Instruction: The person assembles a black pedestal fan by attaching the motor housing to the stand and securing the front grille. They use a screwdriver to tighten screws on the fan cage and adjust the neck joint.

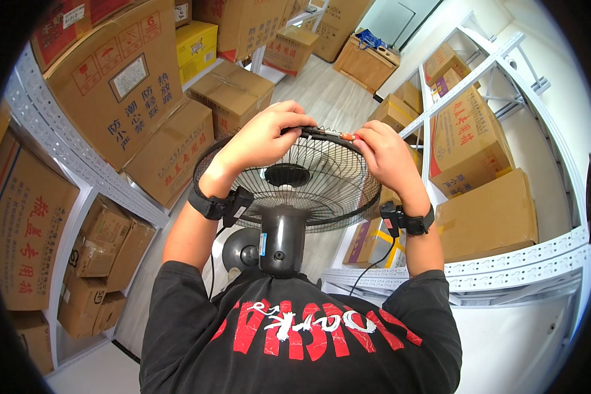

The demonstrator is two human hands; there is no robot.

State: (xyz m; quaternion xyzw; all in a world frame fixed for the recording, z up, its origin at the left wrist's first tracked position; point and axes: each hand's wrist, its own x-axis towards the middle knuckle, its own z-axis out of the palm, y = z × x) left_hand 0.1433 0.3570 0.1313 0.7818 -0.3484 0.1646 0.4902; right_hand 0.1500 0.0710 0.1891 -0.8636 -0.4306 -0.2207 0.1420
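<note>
A black pedestal fan stands upright before me, its wire guard (348, 187) spreading beyond the dark motor housing (282, 243). At the guard's far upper rim, my left hand (262, 138) is closed, with its fingers curled over the edge. To its right, my right hand (389, 154) pinches a slim screwdriver (348, 136) with an orange part by the handle. The tool lies along the rim, its thin shaft pointing toward my left fingers. Those fingers hide where the tip ends. Part of the round fan base (240, 249) shows below, left of the housing.
White metal shelving with cardboard cartons (115, 79) rises on the left. More shelving (505, 276) on the right holds cartons (489, 213). A wooden cabinet (366, 62) stands at the far end. A cable (374, 262) hangs from my right wristband, another from my left.
</note>
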